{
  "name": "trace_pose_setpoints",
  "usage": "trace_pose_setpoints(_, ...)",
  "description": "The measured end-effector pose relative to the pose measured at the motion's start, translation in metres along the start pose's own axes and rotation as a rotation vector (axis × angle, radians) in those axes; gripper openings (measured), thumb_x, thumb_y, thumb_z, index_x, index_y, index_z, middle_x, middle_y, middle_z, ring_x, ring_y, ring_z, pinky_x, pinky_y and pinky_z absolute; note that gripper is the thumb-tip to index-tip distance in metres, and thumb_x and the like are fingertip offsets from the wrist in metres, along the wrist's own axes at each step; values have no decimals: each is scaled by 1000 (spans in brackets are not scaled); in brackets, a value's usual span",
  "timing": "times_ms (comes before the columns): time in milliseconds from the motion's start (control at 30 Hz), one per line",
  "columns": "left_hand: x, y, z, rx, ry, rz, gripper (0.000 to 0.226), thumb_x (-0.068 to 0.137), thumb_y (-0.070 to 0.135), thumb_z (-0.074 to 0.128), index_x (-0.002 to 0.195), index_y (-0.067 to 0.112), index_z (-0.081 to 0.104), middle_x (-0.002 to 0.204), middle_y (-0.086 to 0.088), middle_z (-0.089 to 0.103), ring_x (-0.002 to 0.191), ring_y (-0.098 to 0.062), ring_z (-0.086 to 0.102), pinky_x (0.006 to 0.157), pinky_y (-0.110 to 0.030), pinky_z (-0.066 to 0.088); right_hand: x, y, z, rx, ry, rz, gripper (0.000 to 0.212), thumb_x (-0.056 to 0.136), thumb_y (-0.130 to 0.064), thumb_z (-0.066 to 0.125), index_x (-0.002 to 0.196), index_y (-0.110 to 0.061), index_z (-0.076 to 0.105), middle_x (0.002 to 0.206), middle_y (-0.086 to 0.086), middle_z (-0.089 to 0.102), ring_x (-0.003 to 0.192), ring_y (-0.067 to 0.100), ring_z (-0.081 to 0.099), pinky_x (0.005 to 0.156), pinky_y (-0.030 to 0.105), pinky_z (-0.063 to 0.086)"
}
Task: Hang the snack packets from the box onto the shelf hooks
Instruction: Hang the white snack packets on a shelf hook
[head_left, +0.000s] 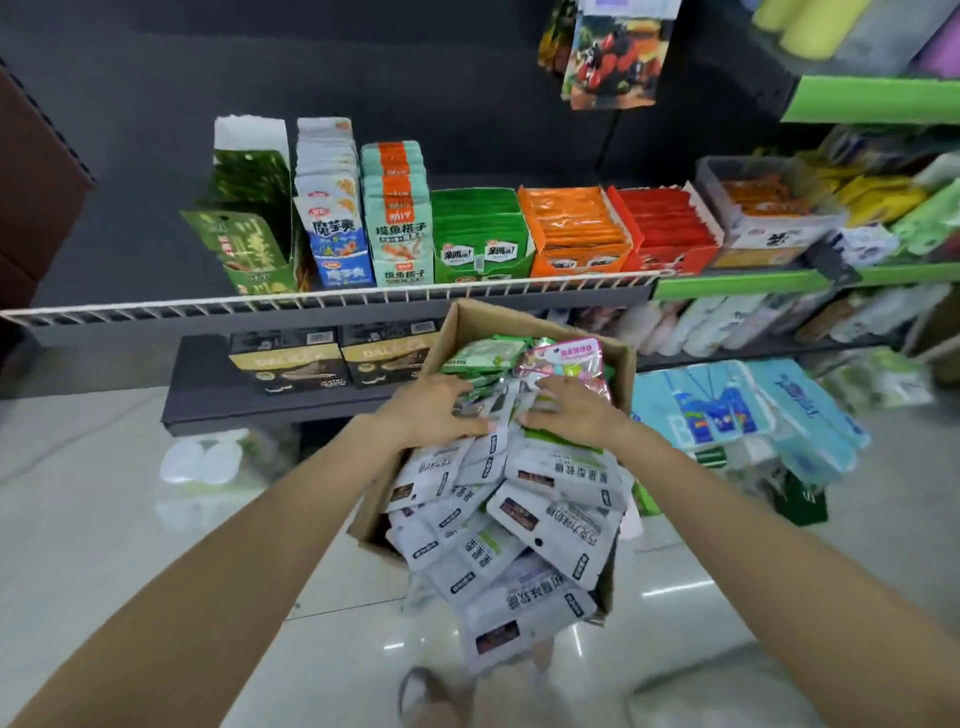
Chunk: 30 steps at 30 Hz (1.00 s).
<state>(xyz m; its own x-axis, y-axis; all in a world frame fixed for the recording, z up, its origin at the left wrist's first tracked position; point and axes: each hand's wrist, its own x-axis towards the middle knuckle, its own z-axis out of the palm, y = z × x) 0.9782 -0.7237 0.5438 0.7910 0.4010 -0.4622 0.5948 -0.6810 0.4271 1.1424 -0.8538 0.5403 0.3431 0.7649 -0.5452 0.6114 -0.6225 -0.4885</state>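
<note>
Right now the packets (524, 525) lie heaped in the box (470, 322), spilling over its near edge, on the floor (104, 493) before the shelf (332, 299). Both hands are in the pile: left hand (434, 410) and right hand (566, 408), fingers curled onto packets, grip unclear. Boxed snacks (478, 236) line the shelf above.

Beyond my hands (498, 410), a dark shelf (332, 301) with a white wire edge carries a row of snack display cartons (483, 239). A lower shelf (208, 384) holds two black-and-gold boxes (332, 358).
</note>
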Motion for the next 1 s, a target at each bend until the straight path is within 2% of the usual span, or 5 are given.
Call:
trace_pose_setpoints(333,-17,6,7,-49,-150,45,124,62,63,74,152,16,4,159,-4,1,145,-21,10,118,-31,15,-36,-4,-6,-238,-144,75,94,75,-64,61,149,-28,14,158,5,0,145,26,6,115,42,14)
trace_pose_setpoints(467,-27,14,2,-89,26,176,84,69,49,77,139,16,43,144,-6,42,132,-22,39,106,-28,31,-35,-2,1,-180,29,61,88,74,-61,65,144,-20,33,150,13,21,138,30,24,110,35,27)
trace_pose_setpoints(567,-33,21,-1,34,138,297,14,87,28,64,92,16,69,112,-9,62,106,-25,56,98,-32,39,-37,-1,3,-155,87,43,78,75,-58,66,136,-16,44,141,13,38,129,29,39,100,32,36)
trace_pose_setpoints(900,-36,34,-3,-284,313,102,17,81,18,73,70,12,61,77,0,63,70,-8,55,68,-23,40,-68,-21,-6,-238,-323,70,108,72,-62,66,151,-24,2,159,0,5,146,19,9,115,36,14)
trace_pose_setpoints(1000,-42,34,-8,-397,274,88,17,82,22,72,72,11,63,76,5,61,67,1,51,61,-12,36,-67,-25,-5,-255,-254,51,89,78,-52,65,148,-19,21,154,3,23,141,22,23,113,39,23)
